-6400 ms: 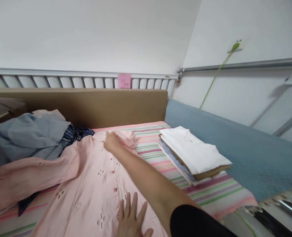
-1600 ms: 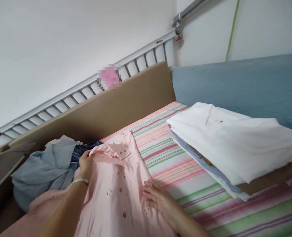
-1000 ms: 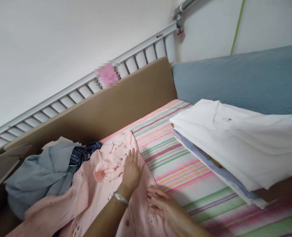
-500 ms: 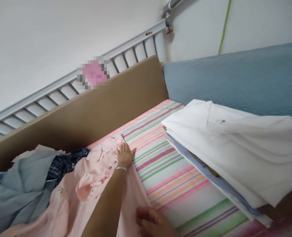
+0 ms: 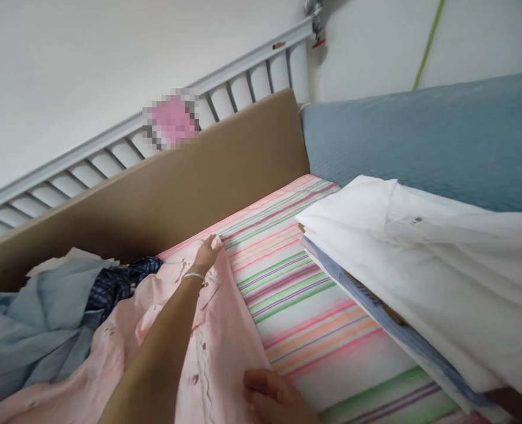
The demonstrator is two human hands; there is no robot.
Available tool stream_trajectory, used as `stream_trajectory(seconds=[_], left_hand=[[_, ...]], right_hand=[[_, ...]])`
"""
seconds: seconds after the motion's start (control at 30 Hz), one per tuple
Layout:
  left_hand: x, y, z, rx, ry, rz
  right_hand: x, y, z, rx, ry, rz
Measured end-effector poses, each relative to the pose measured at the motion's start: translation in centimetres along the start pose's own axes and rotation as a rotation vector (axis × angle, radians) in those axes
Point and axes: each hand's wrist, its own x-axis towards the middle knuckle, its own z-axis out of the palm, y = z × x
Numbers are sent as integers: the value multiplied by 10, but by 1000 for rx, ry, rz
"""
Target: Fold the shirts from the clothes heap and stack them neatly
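A pink buttoned shirt [image 5: 236, 330] with cut-out embroidery and a ruffle lies on the striped sheet, its front partly hidden under my left forearm. At its far end, my left hand [image 5: 208, 253] pinches the shirt's edge near the top corner; a bracelet is on that wrist. Low in the picture, my right hand [image 5: 281, 397] is curled closed at the shirt's near right edge, its fingertips partly hidden against the cloth.
Folded white shirts [image 5: 437, 259] are stacked on the right, above a blue one. Grey-blue cloth [image 5: 44, 318] and a dark plaid garment [image 5: 115, 288] lie left. A brown bed board [image 5: 225, 159], radiator [image 5: 84, 174] and blue padded headboard [image 5: 419, 141] border the striped sheet [image 5: 287, 282].
My left hand has gone from lying flat on the shirt to gripping its far edge, a little farther up and left. The shirt's button front now shows straighter. My right hand stays put.
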Motion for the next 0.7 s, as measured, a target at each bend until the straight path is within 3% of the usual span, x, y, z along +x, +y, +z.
stream_trajectory(seconds=[0.13, 0.23, 0.33, 0.43, 0.7], left_hand=[[-49, -37, -29, 8, 46, -68], [-82, -62, -34, 4, 27, -181], [-98, -74, -40, -55, 69, -244], [-105, -78, -59, -174, 172, -235], [-145, -98, -140, -511, 532, -293]], right_hand=[[-8, -10, 0, 18, -53, -48], [-15, -14, 3, 63, -25, -93], [-20, -19, 7, 100, 31, -83], [-24, -24, 12, 115, 49, -92], [-34, -29, 16, 105, 36, -134]])
